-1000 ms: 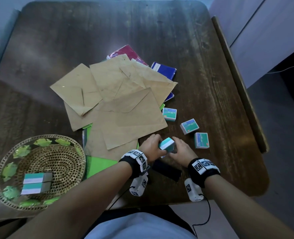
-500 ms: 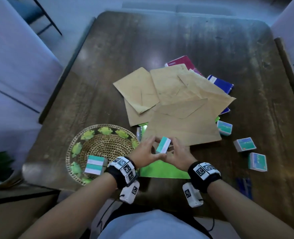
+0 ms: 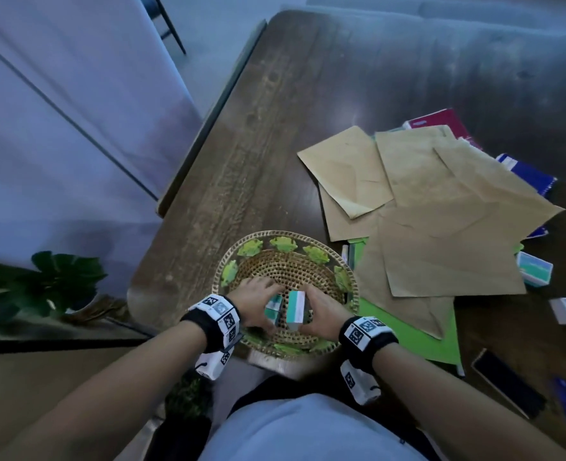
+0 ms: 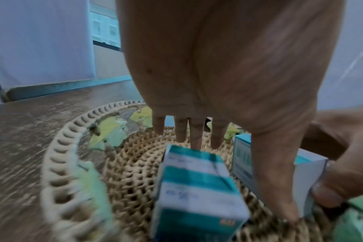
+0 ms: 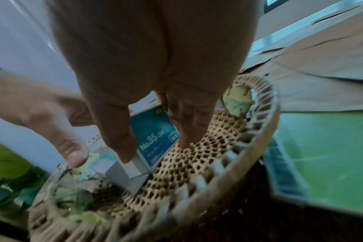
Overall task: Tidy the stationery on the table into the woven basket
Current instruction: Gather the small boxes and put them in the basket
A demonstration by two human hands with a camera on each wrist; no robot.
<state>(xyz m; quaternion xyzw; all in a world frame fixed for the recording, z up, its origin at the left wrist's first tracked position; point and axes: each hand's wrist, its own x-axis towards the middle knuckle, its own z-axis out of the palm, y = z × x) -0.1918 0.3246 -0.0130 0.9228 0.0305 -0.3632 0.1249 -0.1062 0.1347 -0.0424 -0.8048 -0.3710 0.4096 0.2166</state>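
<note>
Dark wooden table (image 3: 275, 144) filled most of my head view, with a pale wall off to its left and a leafy plant (image 3: 58, 281) low by the near corner. Brown envelopes (image 3: 441, 227) were fanned over some notebooks and a green folder (image 3: 407, 331), and a couple of teal staple boxes (image 3: 534, 269) sat loose at the right edge. The woven basket (image 3: 285, 261) sat at the near edge, just beside the folder. Both hands were down inside it. My right hand (image 3: 321, 314) pinched a staple box (image 5: 155, 135) between thumb and fingers, standing it on end on the weave. My left hand (image 3: 255, 301) had its fingers straight and spread over 2 stacked boxes (image 4: 195, 188) already lying in the basket. Whether it actually touched them, I couldn't tell.
</note>
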